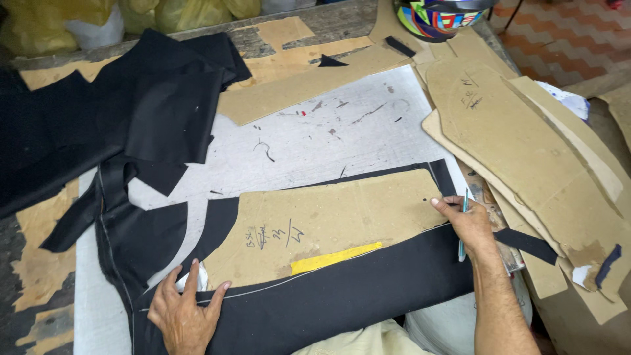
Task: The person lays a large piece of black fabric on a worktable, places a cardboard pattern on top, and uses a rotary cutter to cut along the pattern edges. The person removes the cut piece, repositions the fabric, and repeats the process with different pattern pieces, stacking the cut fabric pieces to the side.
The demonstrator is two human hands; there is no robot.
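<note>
Left hand [184, 315] pins black fabric [342, 289]; right hand [468, 220] at cardboard pattern [335, 220] edge.

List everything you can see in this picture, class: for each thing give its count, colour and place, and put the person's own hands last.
Cardboard pattern: one, brown with a yellow strip, on the black fabric.
Black fabric: one large piece, near table edge.
Fabric offcuts: a pile, black, far left.
Spare patterns: several, brown, stacked right.
Table: one, grey-white.
Bags: a few, yellow, top left.
Bowl-like thing: one, multicoloured, top edge.
Left hand: flat on the fabric.
Right hand: on the pattern's edge, holding a slim light-blue marker.
</note>
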